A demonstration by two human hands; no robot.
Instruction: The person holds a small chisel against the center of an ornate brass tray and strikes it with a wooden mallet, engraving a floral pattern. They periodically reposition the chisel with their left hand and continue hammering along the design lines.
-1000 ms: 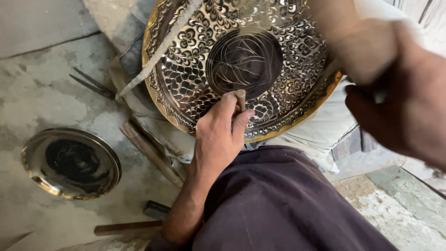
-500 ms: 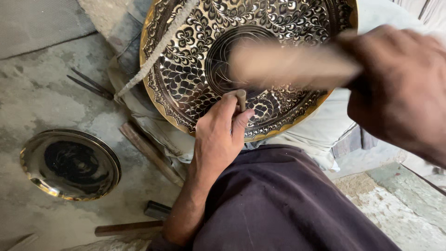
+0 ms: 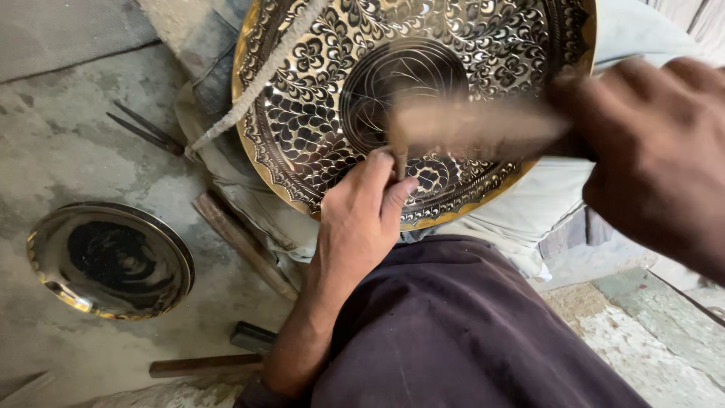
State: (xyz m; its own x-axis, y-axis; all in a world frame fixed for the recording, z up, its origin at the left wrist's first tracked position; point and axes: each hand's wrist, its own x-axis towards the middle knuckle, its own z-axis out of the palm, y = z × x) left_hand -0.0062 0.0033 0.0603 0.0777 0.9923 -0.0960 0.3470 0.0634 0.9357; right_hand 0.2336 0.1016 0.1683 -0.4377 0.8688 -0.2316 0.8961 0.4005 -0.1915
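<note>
Two hands work one engraved brass tray (image 3: 317, 113), propped at upper centre on cloth so its face tilts toward them. Left hand (image 3: 362, 219) pinches a chisel (image 3: 400, 160) against the pattern; right hand (image 3: 657, 159) clenches a blurred mallet (image 3: 468, 125) above it.

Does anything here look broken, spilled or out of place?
Nothing looks damaged or spilled. The big engraved brass plate leans tilted on cloth padding, with the left hand pressing a small chisel to it. The right hand swings a blurred mallet. A second plate and a hammer lie on the floor.
</note>
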